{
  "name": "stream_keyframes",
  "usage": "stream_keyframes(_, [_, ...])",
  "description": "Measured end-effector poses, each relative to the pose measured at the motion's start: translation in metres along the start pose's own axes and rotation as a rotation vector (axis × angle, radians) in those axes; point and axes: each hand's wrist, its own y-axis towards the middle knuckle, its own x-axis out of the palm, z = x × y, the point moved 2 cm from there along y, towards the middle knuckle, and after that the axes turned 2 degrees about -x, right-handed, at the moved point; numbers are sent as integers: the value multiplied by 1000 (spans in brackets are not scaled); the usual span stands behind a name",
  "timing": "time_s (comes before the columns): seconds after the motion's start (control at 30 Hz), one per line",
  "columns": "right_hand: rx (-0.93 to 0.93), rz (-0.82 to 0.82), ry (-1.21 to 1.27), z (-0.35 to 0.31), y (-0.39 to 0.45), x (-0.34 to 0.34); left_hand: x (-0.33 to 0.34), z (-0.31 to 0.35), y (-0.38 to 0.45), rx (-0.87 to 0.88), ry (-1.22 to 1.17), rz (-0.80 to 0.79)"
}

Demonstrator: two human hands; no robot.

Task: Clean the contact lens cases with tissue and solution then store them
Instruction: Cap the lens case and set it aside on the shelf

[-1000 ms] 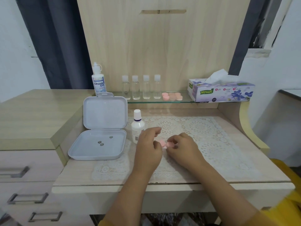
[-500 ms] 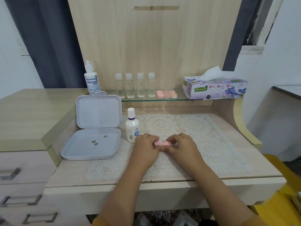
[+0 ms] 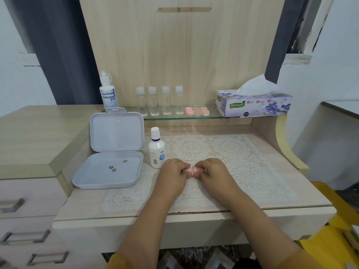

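Landmark: the lace mat [image 3: 223, 152] on the desk [image 3: 291, 193]; every place below is given from it.
Left hand [image 3: 171, 174]: over the middle of the mat, fingers curled, thumb and fingertips pinching the left end of the pink case [image 3: 191, 169].
Right hand [image 3: 213, 172]: over the middle of the mat, just right of the left hand, fingers curled, pinching the right end of the case.
Case: held between the two hands above the mat's middle; only a thin pink strip shows between the fingertips, the rest is hidden by the fingers. Whether it touches the mat cannot be told.
Solution bottle [image 3: 156, 150]: upright on the mat's left edge, white cap on, just left of the left hand and apart from it.
Box [image 3: 110, 169]: left of the mat, lid standing open; three small dark round bits lie in its tray.
Glass shelf [image 3: 174, 117]: behind the mat and above it.
Spare cases [image 3: 197, 111]: pink, grouped on the shelf behind the mat's middle.
Clear bottles [image 3: 160, 101]: four in a row on the shelf, left of the spare cases.
Dream Eye bottle [image 3: 108, 94]: at the shelf's left end, behind the box.
Tissue box [image 3: 254, 104]: at the shelf's right end, behind the mat's right part, a white tissue standing out of its top.
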Motion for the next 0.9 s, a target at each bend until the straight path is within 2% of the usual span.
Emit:
stream_keyframes(0.23, [-57, -47, 43, -5, -8, -3, 0, -1, 0, 13, -8, 6])
stream_keyframes(0.43, [120, 32, 136, -8, -7, -6, 1, -3, 1, -8, 6, 13])
stream_keyframes(0.53, [120, 14, 194, -3, -8, -5, 2, -2, 1, -7, -2, 9])
stream_keyframes(0.7, [116, 45, 88, -5, -9, -7, 2, -2, 1, -14, 4, 17])
stream_keyframes(0.9, [104, 48, 97, -4, -10, -7, 1, -1, 0, -6, 6, 22])
